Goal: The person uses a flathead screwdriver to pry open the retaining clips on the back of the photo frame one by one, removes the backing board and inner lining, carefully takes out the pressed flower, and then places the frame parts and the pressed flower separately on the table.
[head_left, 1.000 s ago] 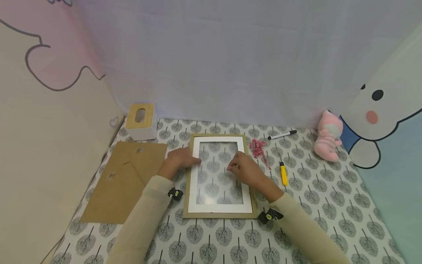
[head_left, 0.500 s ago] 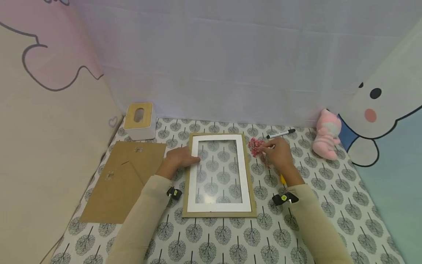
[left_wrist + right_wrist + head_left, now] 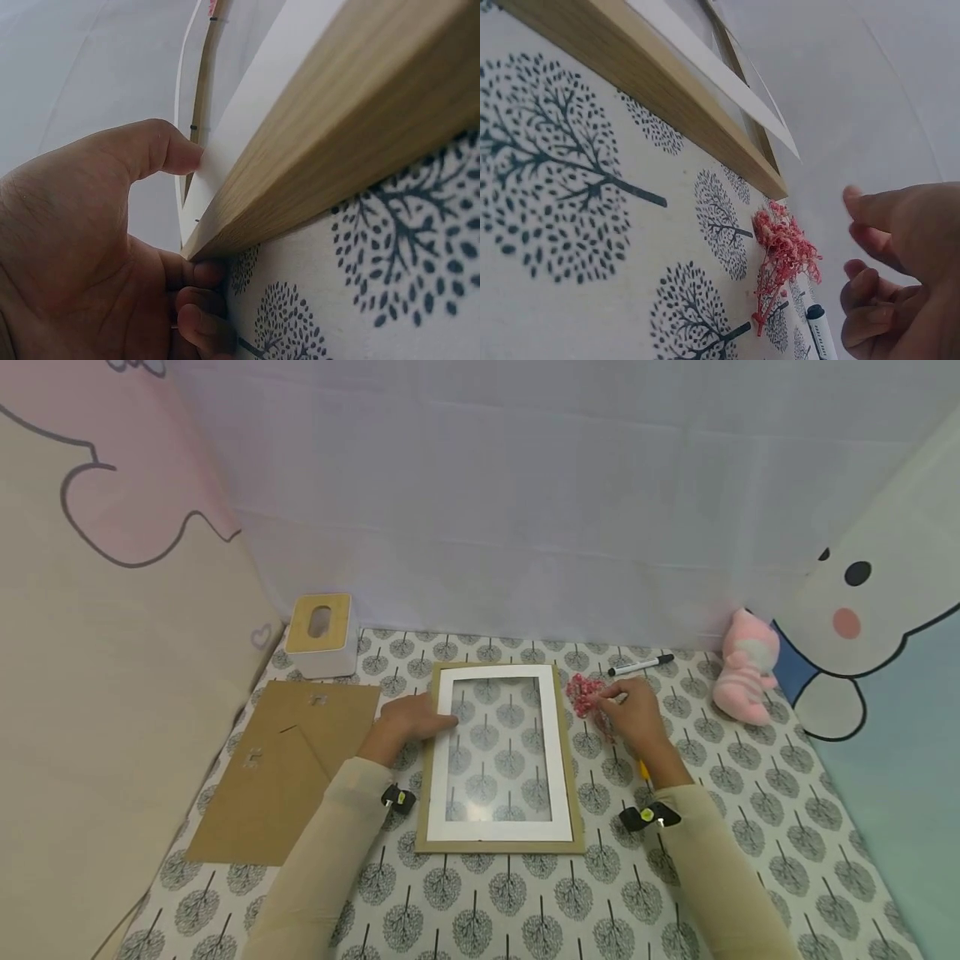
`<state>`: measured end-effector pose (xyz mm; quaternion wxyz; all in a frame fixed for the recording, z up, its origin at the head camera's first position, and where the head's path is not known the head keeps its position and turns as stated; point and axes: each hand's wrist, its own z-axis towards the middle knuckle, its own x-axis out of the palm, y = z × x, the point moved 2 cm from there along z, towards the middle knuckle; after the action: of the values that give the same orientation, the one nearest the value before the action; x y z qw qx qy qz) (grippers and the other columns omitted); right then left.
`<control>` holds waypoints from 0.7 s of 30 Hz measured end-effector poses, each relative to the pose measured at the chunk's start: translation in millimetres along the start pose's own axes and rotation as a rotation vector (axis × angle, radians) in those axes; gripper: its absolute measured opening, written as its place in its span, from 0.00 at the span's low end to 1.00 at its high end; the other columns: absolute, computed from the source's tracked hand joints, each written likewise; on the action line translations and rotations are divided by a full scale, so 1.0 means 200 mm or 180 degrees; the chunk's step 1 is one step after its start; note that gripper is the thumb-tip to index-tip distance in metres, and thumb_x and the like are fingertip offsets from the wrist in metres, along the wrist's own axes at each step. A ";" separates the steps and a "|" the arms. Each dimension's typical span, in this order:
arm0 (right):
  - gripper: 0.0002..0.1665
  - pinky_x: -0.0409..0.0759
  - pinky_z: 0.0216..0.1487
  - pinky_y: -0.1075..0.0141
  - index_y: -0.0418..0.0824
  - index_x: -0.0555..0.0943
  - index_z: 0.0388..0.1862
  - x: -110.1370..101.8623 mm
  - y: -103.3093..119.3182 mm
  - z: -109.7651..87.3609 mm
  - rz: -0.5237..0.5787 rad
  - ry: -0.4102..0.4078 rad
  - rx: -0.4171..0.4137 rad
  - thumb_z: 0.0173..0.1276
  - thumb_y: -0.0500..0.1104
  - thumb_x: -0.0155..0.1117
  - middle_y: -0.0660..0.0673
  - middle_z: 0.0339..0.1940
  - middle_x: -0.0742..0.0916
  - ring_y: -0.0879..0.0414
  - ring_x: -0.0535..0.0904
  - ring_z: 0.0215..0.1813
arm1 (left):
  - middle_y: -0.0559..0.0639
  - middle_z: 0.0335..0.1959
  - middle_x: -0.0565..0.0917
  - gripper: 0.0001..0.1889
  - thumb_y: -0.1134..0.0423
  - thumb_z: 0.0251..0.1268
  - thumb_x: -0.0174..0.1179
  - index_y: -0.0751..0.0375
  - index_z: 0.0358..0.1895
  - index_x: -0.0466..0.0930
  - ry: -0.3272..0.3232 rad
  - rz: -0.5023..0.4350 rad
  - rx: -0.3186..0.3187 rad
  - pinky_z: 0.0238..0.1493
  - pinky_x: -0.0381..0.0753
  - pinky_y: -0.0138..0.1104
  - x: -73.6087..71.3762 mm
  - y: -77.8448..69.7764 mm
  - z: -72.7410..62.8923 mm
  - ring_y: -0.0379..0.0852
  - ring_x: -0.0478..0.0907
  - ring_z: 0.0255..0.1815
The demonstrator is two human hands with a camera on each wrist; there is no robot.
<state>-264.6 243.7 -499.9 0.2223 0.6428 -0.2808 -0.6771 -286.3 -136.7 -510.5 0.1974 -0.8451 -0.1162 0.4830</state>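
A wooden picture frame [image 3: 425, 818] lies flat on the tree-print cloth, with a white mat [image 3: 495, 832] around its clear pane. My left hand [image 3: 407, 718] grips the frame's left side. In the left wrist view its thumb [image 3: 176, 154] rests over the mat, and the other fingers curl against the wooden edge. To the right of the frame lies a bunch of small pink dried flowers [image 3: 784, 251]. Close by the bunch is my right hand [image 3: 637, 714], its fingertips overlapping the blossoms in the head view. The right wrist view shows a gap between its thumb and loosely bent fingers, with nothing held.
A brown backing board [image 3: 232, 810] lies at the left, below a tissue box [image 3: 322, 662]. Beyond my right hand is a marker [image 3: 641, 665]. A yellow-handled tool [image 3: 644, 769] is mostly hidden under my right wrist. A pink plush toy [image 3: 742, 681] sits at the far right.
My right hand has moved from over the frame's pane rightward to the pink flowers, covering much of the yellow-handled tool. My left hand has stayed on the frame.
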 end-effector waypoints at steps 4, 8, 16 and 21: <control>0.18 0.73 0.31 0.62 0.32 0.86 0.50 -0.01 0.00 -0.02 0.0020 0.0269 0.0030 0.81 0.48 0.63 0.31 0.56 0.83 0.49 0.75 0.35 | 0.54 0.34 0.87 0.24 0.36 0.67 0.55 0.54 0.47 0.78 -0.0020 0.0073 -0.0038 0.34 0.77 0.39 0.00 -0.01 0.00 0.48 0.83 0.30; 0.19 0.77 0.37 0.61 0.35 0.85 0.59 0.00 0.02 -0.06 0.0058 0.0657 -0.0016 0.83 0.47 0.60 0.32 0.53 0.86 0.46 0.82 0.44 | 0.53 0.32 0.86 0.26 0.34 0.67 0.54 0.55 0.43 0.80 -0.0038 0.0187 -0.0100 0.34 0.76 0.38 -0.01 -0.02 -0.01 0.48 0.82 0.29; 0.22 0.79 0.37 0.62 0.35 0.86 0.59 0.10 0.16 -0.24 0.0211 0.1452 -0.0204 0.81 0.52 0.62 0.38 0.45 0.90 0.50 0.83 0.40 | 0.53 0.29 0.87 0.24 0.37 0.63 0.54 0.56 0.38 0.81 -0.0040 0.0255 -0.0113 0.35 0.77 0.39 -0.03 -0.03 -0.01 0.47 0.83 0.28; 0.21 0.78 0.35 0.63 0.35 0.87 0.53 0.17 0.19 -0.28 0.0360 0.1396 0.0003 0.77 0.52 0.68 0.41 0.40 0.88 0.53 0.80 0.36 | 0.53 0.30 0.88 0.25 0.36 0.63 0.54 0.56 0.39 0.82 -0.0003 0.0213 -0.0098 0.36 0.78 0.39 -0.03 -0.04 -0.01 0.48 0.84 0.30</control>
<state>-213.3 187.5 -501.6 0.3154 0.7580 -0.2617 -0.5074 -287.8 -133.1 -500.8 0.1681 -0.8512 -0.0953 0.4879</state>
